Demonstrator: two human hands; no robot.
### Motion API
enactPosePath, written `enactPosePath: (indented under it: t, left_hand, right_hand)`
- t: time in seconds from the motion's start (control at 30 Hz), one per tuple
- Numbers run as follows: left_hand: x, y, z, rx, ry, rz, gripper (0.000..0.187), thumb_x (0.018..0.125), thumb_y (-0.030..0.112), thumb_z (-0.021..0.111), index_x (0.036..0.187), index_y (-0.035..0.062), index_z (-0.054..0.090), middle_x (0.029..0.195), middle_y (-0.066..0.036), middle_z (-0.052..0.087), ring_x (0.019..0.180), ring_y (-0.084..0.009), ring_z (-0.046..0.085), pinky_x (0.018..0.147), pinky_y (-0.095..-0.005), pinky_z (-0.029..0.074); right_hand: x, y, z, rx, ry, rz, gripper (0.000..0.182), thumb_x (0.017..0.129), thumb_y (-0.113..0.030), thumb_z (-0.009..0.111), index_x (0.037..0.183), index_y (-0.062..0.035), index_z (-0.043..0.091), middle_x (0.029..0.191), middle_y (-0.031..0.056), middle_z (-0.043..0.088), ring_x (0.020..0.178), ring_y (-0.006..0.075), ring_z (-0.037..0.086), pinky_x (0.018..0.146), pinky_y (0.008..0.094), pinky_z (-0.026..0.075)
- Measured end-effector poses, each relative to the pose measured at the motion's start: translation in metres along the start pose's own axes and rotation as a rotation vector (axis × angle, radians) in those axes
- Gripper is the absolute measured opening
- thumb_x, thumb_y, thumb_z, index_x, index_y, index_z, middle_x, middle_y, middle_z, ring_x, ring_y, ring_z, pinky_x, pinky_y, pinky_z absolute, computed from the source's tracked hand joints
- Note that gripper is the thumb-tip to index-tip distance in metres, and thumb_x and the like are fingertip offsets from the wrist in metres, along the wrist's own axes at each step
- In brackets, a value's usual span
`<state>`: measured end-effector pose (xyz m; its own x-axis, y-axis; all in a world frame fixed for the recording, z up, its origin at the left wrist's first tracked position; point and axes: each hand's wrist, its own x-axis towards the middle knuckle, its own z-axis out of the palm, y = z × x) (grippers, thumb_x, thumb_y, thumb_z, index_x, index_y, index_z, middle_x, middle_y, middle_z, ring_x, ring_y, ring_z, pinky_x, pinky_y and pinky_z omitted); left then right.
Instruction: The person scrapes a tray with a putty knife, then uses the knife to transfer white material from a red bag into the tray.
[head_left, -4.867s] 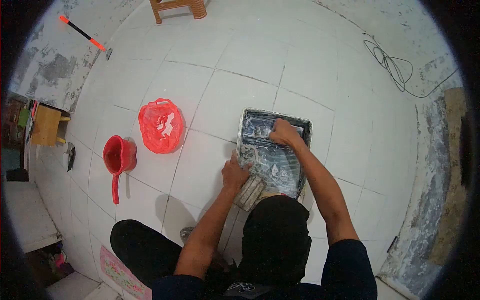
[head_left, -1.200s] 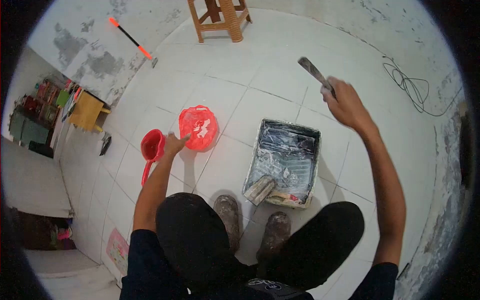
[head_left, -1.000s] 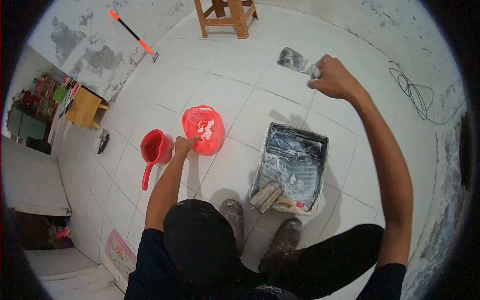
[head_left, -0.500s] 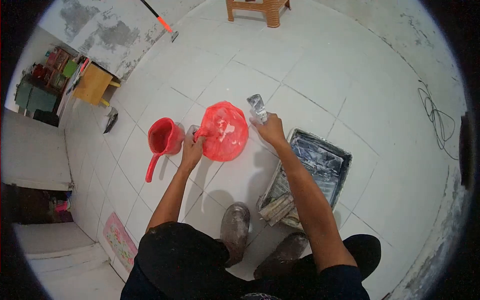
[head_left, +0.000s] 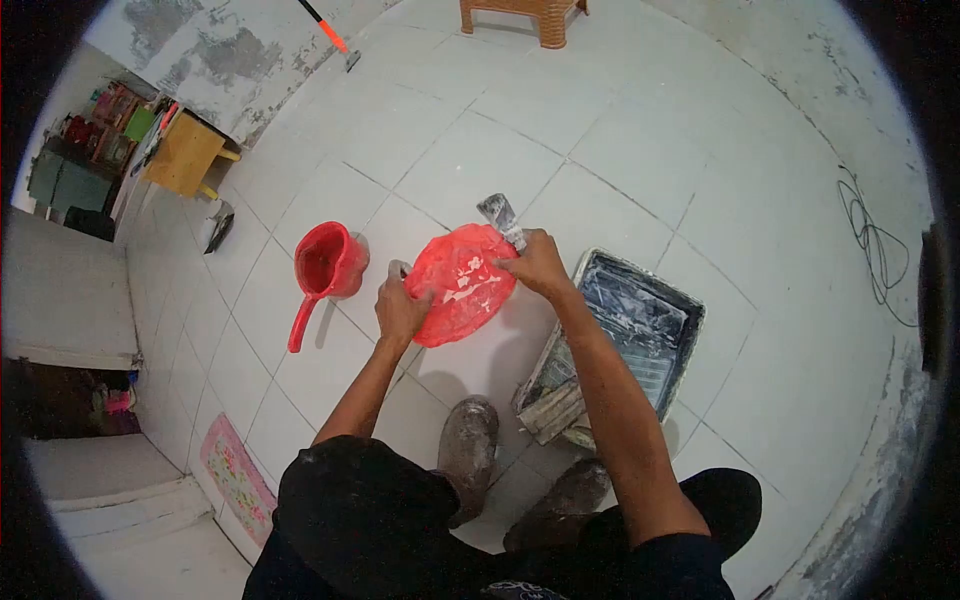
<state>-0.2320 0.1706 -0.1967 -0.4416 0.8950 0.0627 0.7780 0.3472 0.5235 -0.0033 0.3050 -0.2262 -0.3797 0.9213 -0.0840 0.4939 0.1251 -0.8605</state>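
Red bag, white-smeared, held tilted between both hands. Its left edge is pinched by the left hand, fingers curled, thumb on top. Scraper gripped in the closed right hand; bag's right edge also touched there. Earlier, only the left hand was on it; now it is steadied from both sides. Dipper left of left hand, contents unclear. Tray, just beyond right hand, pale-streaked inside.

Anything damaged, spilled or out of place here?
Yes: the wall at upper left looks damaged, with grey patches showing through its white finish. A dark cable lies in loose loops on the floor at right, not neatly coiled. No obvious spill shows on the floor.
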Motion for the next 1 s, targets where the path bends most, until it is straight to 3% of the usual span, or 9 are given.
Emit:
enactPosePath:
  t: [0.13, 0.2, 0.3, 0.37, 0.63, 0.73, 0.8, 0.9, 1.0]
  left_hand:
    - [0.008, -0.003, 0.014, -0.020, 0.035, -0.082, 0.037, 0.081, 0.026, 0.079, 0.098, 0.0041, 0.053, 0.092, -0.017, 0.063, 0.091, -0.0415, 0.062, 0.079, -0.0496, 0.050]
    - [0.004, 0.011, 0.019, -0.087, 0.249, -0.079, 0.029, 0.086, 0.026, 0.072, 0.097, 0.0064, 0.053, 0.086, -0.017, 0.066, 0.086, -0.0423, 0.064, 0.075, -0.0522, 0.049]
    - [0.011, 0.032, 0.014, -0.154, 0.144, -0.127, 0.030, 0.090, 0.032, 0.067, 0.098, 0.0053, 0.056, 0.089, -0.019, 0.068, 0.088, -0.0439, 0.065, 0.077, -0.0522, 0.050]
    - [0.013, 0.035, 0.020, -0.213, 0.151, -0.106, 0.032, 0.091, 0.035, 0.066, 0.099, 0.0047, 0.059, 0.091, -0.021, 0.068, 0.091, -0.0444, 0.065, 0.078, -0.0522, 0.050]
    - [0.013, 0.036, 0.027, -0.240, 0.015, -0.044, 0.035, 0.092, 0.038, 0.064, 0.098, 0.0031, 0.065, 0.096, -0.023, 0.071, 0.095, -0.0440, 0.067, 0.082, -0.0513, 0.051]
    - [0.012, 0.033, 0.024, -0.223, 0.072, 0.023, 0.028, 0.090, 0.029, 0.067, 0.095, 0.0020, 0.068, 0.091, -0.020, 0.072, 0.085, -0.0365, 0.070, 0.078, -0.0451, 0.053]
    - [0.014, 0.029, 0.025, -0.455, -0.036, 0.051, 0.021, 0.088, 0.019, 0.069, 0.095, -0.0007, 0.070, 0.086, -0.015, 0.073, 0.076, -0.0244, 0.069, 0.074, -0.0370, 0.053]
    - [0.008, 0.044, 0.012, -0.617, -0.070, 0.063, 0.021, 0.085, 0.014, 0.073, 0.099, -0.0023, 0.070, 0.084, -0.011, 0.073, 0.077, -0.0162, 0.066, 0.074, -0.0323, 0.052]
    - [0.007, 0.032, 0.015, -0.737, -0.200, 0.129, 0.025, 0.084, 0.015, 0.076, 0.101, -0.0031, 0.070, 0.089, -0.013, 0.073, 0.083, -0.0167, 0.067, 0.078, -0.0319, 0.053]
  right_hand:
    - [-0.011, -0.015, -0.023, 0.081, 0.066, -0.139, 0.037, 0.068, -0.022, 0.082, 0.092, 0.0031, 0.071, 0.079, 0.0237, 0.070, 0.077, 0.0389, 0.070, 0.074, 0.0449, 0.056]
    - [-0.020, -0.019, -0.030, 0.113, 0.110, -0.190, 0.036, 0.069, -0.023, 0.081, 0.092, 0.0028, 0.071, 0.078, 0.0240, 0.070, 0.077, 0.0394, 0.070, 0.074, 0.0454, 0.055]
    - [-0.029, -0.014, -0.031, 0.049, 0.277, -0.170, 0.036, 0.073, -0.025, 0.078, 0.090, 0.0057, 0.069, 0.081, 0.0255, 0.070, 0.078, 0.0424, 0.069, 0.074, 0.0469, 0.055]
    - [-0.021, 0.016, -0.019, -0.182, 0.273, -0.072, 0.042, 0.077, -0.027, 0.076, 0.094, 0.0093, 0.066, 0.091, 0.0292, 0.069, 0.088, 0.0451, 0.068, 0.080, 0.0494, 0.055]
    - [-0.038, -0.017, -0.059, -0.181, 0.132, 0.119, 0.051, 0.077, -0.030, 0.078, 0.106, 0.0084, 0.061, 0.106, 0.0333, 0.065, 0.108, 0.0464, 0.062, 0.092, 0.0519, 0.051]
    - [-0.045, -0.020, -0.065, -0.322, 0.158, 0.123, 0.048, 0.076, -0.028, 0.078, 0.106, 0.0064, 0.061, 0.105, 0.0312, 0.067, 0.105, 0.0470, 0.064, 0.091, 0.0520, 0.052]
    - [-0.046, -0.011, -0.063, -0.379, 0.156, 0.160, 0.047, 0.076, -0.027, 0.078, 0.106, 0.0055, 0.061, 0.104, 0.0298, 0.068, 0.103, 0.0474, 0.065, 0.090, 0.0521, 0.053]
    - [-0.044, 0.018, -0.053, -0.272, 0.175, 0.136, 0.048, 0.076, -0.029, 0.077, 0.107, 0.0047, 0.061, 0.104, 0.0277, 0.069, 0.101, 0.0478, 0.066, 0.089, 0.0525, 0.054]
    - [-0.039, 0.017, -0.051, -0.357, 0.069, 0.214, 0.052, 0.076, -0.032, 0.076, 0.110, 0.0055, 0.062, 0.107, 0.0293, 0.068, 0.104, 0.0467, 0.066, 0.091, 0.0517, 0.054]
